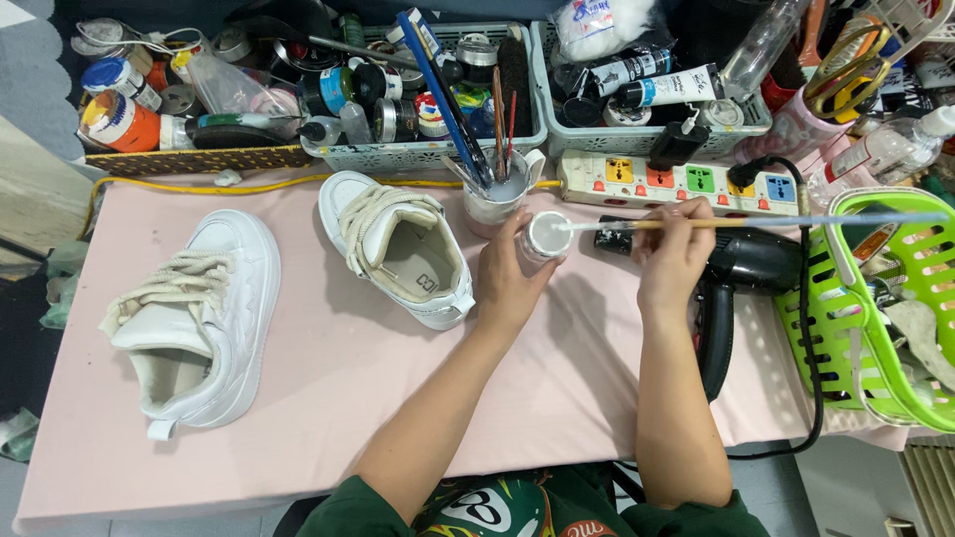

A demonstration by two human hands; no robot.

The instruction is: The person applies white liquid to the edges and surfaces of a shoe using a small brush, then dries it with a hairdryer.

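My left hand (pixel 507 273) grips a small open jar of white paint (pixel 547 237) just above the pink table cover. In my right hand (pixel 674 254) is a long thin paintbrush (pixel 756 222), held level, with its white-tipped bristles at the jar's mouth. Two white lace-up sneakers lie to the left: one (pixel 398 249) close to my left hand, the other (pixel 194 318) further left near the table's edge.
A cup holding brushes (pixel 495 189) stands behind the jar. A black hair dryer (pixel 741 278) lies right of my right hand, beside a green basket (pixel 885 308). A power strip (pixel 676 184) and baskets of paint bottles (pixel 428 89) line the back.
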